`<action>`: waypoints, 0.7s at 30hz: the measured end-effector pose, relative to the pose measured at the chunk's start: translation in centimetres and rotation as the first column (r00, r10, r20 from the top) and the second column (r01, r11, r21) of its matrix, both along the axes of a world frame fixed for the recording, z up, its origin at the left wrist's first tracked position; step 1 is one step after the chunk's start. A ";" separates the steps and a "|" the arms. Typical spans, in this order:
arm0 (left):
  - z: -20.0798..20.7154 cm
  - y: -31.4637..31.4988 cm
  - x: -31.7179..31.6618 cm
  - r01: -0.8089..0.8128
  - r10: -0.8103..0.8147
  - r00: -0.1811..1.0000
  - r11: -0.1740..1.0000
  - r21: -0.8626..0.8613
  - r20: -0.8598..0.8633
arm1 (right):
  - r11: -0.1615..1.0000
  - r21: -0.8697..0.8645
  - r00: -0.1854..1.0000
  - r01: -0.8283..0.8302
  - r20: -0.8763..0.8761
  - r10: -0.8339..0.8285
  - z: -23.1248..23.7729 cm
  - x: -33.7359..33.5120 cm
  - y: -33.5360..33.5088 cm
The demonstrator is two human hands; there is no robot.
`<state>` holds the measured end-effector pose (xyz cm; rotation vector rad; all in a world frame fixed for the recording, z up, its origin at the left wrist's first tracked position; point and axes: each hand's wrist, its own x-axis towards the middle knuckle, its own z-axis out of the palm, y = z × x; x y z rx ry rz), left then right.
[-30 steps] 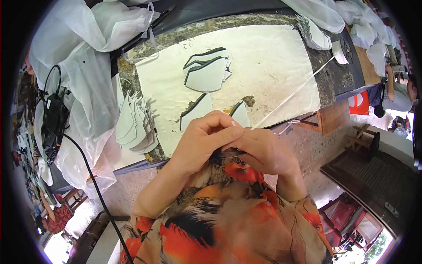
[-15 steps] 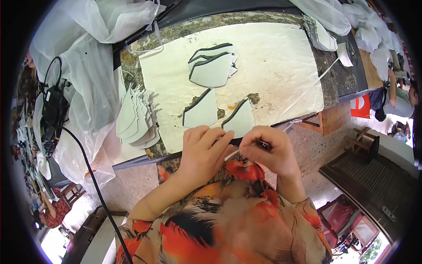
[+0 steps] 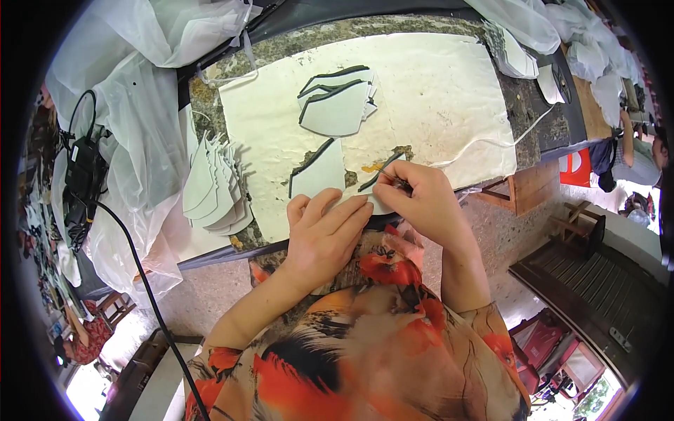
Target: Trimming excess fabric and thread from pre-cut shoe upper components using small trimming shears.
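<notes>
My left hand [image 3: 324, 235] lies at the near edge of the table, its fingers stretched out and their tips pressing on a pale panel [image 3: 381, 205] with a dark curved edge. My right hand [image 3: 426, 202] is over the same panel, thumb and index finger pinched together near that edge. Something small and dark shows within the right hand; its kind cannot be made out. Left of the panel lies a similar pale piece [image 3: 323, 170] with a dark upper border. Farther off sits a small overlapping pile of such pieces [image 3: 335, 112].
A fanned stack of pale cut pieces [image 3: 210, 189] stands at the left. A narrow white strip [image 3: 484, 142] runs from the right side toward my right hand. Translucent plastic sheeting [image 3: 140, 126] and a black cable [image 3: 144, 270] are on the left; more stacked pieces [image 3: 511, 52] lie far right.
My right hand has moved up and away from my body, onto the panel. My left fingers have straightened somewhat. The white strip, straight before, now hangs in a loose curve.
</notes>
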<state>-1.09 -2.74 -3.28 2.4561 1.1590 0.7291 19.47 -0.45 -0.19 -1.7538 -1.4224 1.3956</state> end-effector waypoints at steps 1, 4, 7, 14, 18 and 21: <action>0.0 0.0 0.0 -0.006 0.006 1.000 1.000 0.009 0.003 | 1.000 0.012 0.999 -0.017 0.046 0.016 0.0 0.0 0.1; 0.0 -0.2 0.1 -0.021 0.021 1.000 1.000 0.017 -0.002 | 0.998 0.041 0.994 -0.043 0.098 0.039 -0.4 0.0 0.2; 0.1 -0.2 0.1 -0.029 0.029 1.000 1.000 0.013 -0.007 | 0.997 0.068 0.992 -0.044 0.124 0.035 -0.5 0.0 0.3; -0.1 -0.3 0.0 -0.033 0.033 0.999 0.999 0.000 0.005 | 0.996 0.076 0.988 -0.046 0.148 0.034 -0.5 0.0 0.5; 0.2 -0.2 0.1 -0.040 0.040 0.999 0.999 -0.004 0.005 | 0.996 0.075 0.989 -0.042 0.144 0.031 -0.5 0.0 0.6; 0.3 0.0 0.2 -0.038 0.038 0.999 0.999 -0.009 -0.007 | 0.995 0.090 0.989 -0.050 0.145 0.037 -0.4 0.0 0.6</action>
